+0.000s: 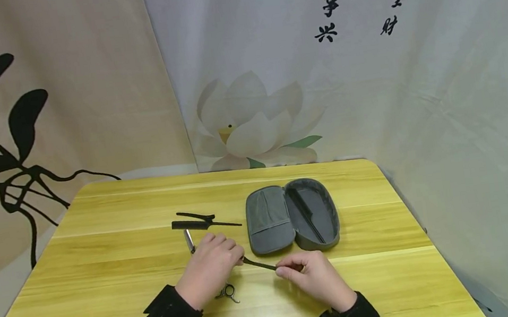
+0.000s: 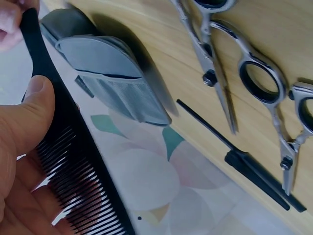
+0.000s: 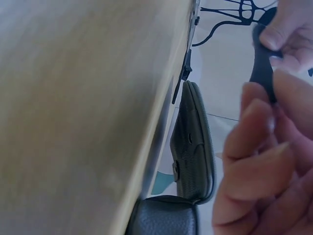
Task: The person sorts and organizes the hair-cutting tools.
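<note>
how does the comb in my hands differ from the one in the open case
The held comb is gripped by the left hand and right hand, while the other comb lies inside the gray case. The held comb has a broad handle; the other comb has a thin tail. Both look black.

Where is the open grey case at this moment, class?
In the head view, the grey case lies open just right of centre on the table, beyond the right hand, with a comb inside.
</note>
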A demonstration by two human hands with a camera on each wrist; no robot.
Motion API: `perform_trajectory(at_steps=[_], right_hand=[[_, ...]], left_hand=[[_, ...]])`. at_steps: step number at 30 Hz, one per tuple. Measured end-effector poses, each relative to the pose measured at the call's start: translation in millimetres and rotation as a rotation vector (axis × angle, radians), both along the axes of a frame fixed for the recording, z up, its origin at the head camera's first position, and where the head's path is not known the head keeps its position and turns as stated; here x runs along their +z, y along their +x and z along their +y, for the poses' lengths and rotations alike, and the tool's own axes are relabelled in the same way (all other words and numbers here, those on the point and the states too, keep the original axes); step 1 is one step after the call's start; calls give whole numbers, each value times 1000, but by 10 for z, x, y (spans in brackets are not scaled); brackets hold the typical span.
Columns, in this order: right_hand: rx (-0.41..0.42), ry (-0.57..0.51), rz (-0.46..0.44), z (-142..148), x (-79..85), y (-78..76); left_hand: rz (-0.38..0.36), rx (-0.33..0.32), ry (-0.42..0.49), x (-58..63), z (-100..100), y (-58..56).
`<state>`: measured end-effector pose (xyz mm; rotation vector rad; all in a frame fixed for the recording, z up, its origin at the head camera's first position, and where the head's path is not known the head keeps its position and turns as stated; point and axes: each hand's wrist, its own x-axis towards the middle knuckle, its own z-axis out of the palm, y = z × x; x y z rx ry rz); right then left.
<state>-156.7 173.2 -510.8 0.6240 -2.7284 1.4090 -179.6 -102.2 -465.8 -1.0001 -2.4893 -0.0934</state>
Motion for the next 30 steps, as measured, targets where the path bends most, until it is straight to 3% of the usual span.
perform_trajectory(at_steps=[8, 17, 24, 27, 30], right_hand=[[6, 157, 181, -47, 1, 25], [14, 159, 224, -48, -15, 29], [37, 61, 110, -15, -27, 19], [36, -7, 36, 8, -29, 9], [21, -86, -40, 27, -29, -5]], left_hand=[[9, -33, 4, 28, 76, 18], [-16, -24, -34, 29, 127, 8], [16, -11, 34, 12, 128, -18], [71, 17, 128, 18, 121, -33], [101, 93, 281, 38, 97, -45]])
